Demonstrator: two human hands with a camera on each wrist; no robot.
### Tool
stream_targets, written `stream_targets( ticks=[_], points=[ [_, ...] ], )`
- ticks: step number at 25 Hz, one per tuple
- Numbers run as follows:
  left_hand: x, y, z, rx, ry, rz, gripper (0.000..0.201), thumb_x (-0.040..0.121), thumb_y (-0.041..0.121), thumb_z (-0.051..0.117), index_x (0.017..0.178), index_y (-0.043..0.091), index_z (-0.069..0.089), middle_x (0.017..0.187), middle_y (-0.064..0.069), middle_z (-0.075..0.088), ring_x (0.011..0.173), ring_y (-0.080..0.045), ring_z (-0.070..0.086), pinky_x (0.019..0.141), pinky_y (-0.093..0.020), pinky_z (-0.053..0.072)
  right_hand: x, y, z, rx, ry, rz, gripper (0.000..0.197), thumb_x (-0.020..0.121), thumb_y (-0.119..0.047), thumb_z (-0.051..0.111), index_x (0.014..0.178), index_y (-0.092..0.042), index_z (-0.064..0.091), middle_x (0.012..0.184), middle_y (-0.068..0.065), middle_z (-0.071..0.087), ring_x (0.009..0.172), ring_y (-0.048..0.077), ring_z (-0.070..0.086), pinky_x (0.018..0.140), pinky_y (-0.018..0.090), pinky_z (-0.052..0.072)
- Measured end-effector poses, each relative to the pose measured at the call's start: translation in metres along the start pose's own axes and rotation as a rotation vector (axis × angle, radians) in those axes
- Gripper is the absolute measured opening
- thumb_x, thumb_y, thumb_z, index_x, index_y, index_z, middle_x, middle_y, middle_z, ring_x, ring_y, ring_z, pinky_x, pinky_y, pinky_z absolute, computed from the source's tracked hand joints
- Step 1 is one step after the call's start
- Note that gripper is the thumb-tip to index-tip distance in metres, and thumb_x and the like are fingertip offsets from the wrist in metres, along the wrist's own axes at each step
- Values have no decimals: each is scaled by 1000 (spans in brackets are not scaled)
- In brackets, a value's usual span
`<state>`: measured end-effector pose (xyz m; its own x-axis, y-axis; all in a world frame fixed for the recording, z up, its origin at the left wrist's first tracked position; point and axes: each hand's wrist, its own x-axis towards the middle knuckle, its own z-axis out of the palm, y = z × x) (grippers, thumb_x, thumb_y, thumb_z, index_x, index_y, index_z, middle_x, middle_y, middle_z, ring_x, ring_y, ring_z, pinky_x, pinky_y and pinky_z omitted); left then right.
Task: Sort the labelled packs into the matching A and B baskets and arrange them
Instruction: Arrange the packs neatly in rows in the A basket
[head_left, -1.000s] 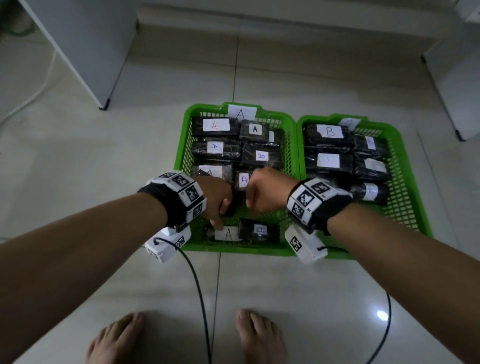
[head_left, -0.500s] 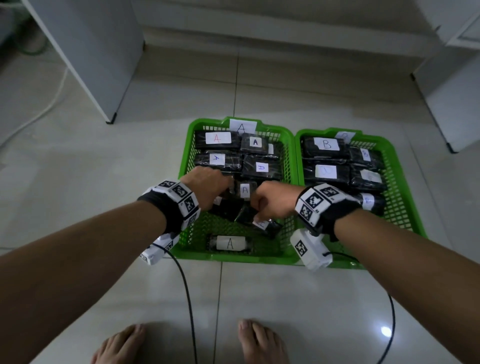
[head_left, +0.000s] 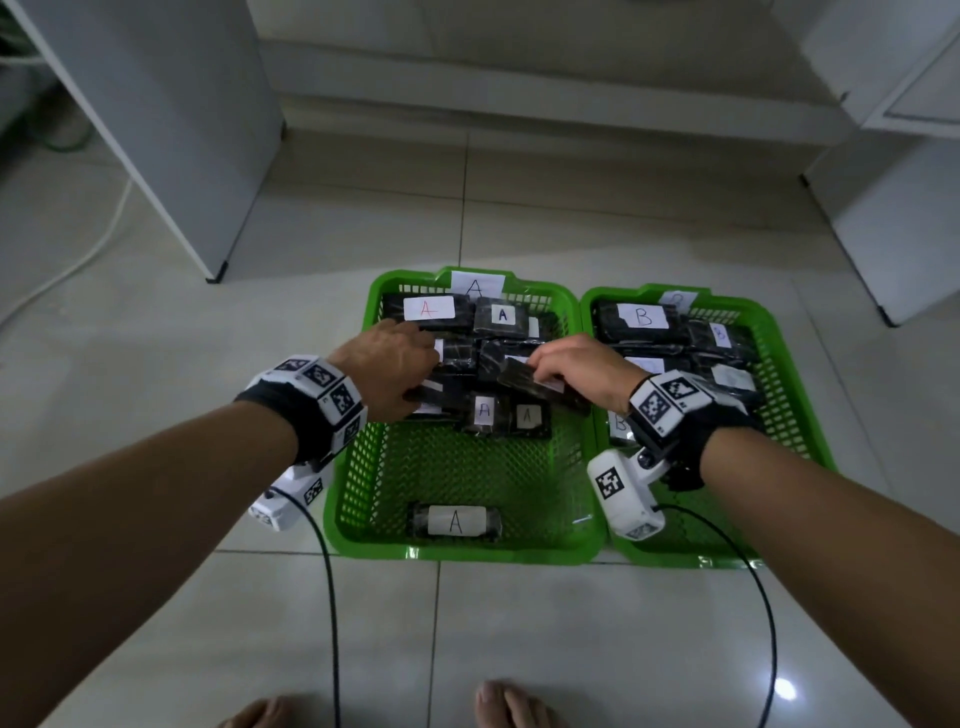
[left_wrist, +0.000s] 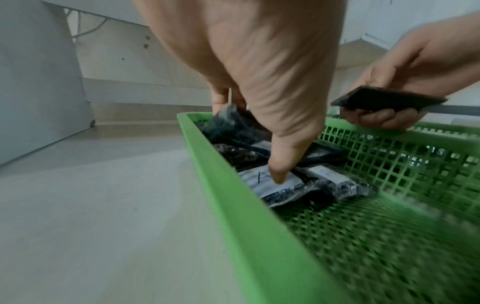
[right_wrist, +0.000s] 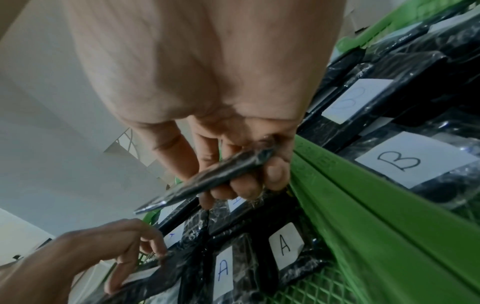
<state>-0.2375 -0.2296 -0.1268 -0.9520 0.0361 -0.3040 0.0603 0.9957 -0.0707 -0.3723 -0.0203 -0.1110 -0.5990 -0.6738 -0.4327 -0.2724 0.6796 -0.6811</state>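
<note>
The right hand (head_left: 576, 371) held a flat black pack (head_left: 543, 387) lifted clear above the A basket (head_left: 462, 551), its fingers (right_wrist: 246, 186) curled under the pack and the thumb on top, so the pack hung tilted over the stacked rows. That looked like a carry grip, keeping the pack off the pile while room was made below. The left hand (head_left: 389, 369) reached down among the A packs at the basket's left side, thumb (left_wrist: 281, 164) pressed on a labelled pack (left_wrist: 270, 183) and the other fingers spread on the wrapped packs beyond, probably squaring them up. One A pack (head_left: 455, 521) lay alone by the near wall, well apart from the rest. The B basket (head_left: 789, 441) stood touching beside it, its B packs (head_left: 641, 317) in rows on the tiled floor (head_left: 519, 623).
</note>
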Motion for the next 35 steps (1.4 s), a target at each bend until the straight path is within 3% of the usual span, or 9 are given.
stream_targets(
  ticks=[4, 7, 11, 16, 20, 25, 28, 32, 35],
  points=[
    [3, 1, 7, 37, -19, -34, 58, 73, 60, 69, 112, 21, 51, 115, 3, 50, 110, -18, 48, 101, -35, 39, 4, 8, -1, -12, 32, 5, 27, 92, -10, 58, 100, 15, 66, 108, 26, 67, 95, 34, 60, 77, 26, 46],
    [5, 1, 10, -45, -15, -65, 56, 72, 59, 75, 107, 21, 52, 114, 3, 57, 106, -17, 52, 99, -31, 38, 4, 7, 3, -53, 47, -24, 22, 89, -16, 63, 98, 2, 73, 102, 13, 72, 99, 26, 64, 86, 32, 49],
    [2, 6, 12, -123, -39, -60, 51, 76, 45, 77, 112, 18, 51, 113, 2, 58, 102, -19, 56, 88, -30, 45, 1, 1, 5, -45, 17, -49, 20, 82, -20, 74, 100, -13, 73, 77, -7, 62, 71, 6, 55, 63, 24, 38],
    [2, -9, -3, -326, 30, -136, 29, 83, 17, 59, 111, 22, 54, 93, 7, 64, 76, -12, 60, 61, -20, 44, 3, 2, 5, -42, 28, -63, 21, 81, -21, 74, 101, -13, 74, 86, -4, 67, 82, 12, 61, 72, 27, 44],
    [7, -19, -4, -482, 170, -136, 20, 87, 9, 50, 106, 14, 53, 87, 0, 63, 69, -13, 58, 53, -18, 39, 4, 4, 4, -2, 70, -68, 20, 81, -20, 73, 99, -12, 75, 91, 0, 70, 90, 17, 65, 80, 31, 50],
    [11, -12, 18, -447, 50, -70, 31, 86, 11, 49, 116, 17, 54, 111, 2, 62, 89, -12, 63, 76, -29, 57, 4, 5, 4, -4, 80, -91, 17, 81, -19, 73, 95, -9, 74, 81, -1, 68, 77, 14, 60, 69, 27, 44],
    [12, -13, 19, -230, 85, -53, 54, 82, 32, 59, 133, 19, 44, 121, 3, 51, 105, -15, 54, 90, -34, 54, 4, 6, 6, -14, 87, -122, 17, 82, -20, 73, 94, -9, 72, 75, 0, 64, 68, 13, 56, 68, 28, 45],
    [10, -4, 21, -33, -1, -21, 107, 59, 77, 70, 142, 20, 33, 132, 1, 39, 120, -18, 43, 105, -40, 42, 5, 8, 11, -69, 81, -145, 37, 70, -28, 86, 100, -18, 67, 89, -1, 71, 78, 15, 68, 71, 31, 56],
    [10, 4, 25, 92, 6, -11, 107, 61, 67, 77, 141, 17, 27, 132, -1, 37, 119, -19, 43, 103, -38, 43, 8, 8, 16, -222, 124, -198, 40, 66, -19, 87, 101, -18, 67, 86, -7, 69, 74, 9, 67, 64, 27, 53]
  ],
)
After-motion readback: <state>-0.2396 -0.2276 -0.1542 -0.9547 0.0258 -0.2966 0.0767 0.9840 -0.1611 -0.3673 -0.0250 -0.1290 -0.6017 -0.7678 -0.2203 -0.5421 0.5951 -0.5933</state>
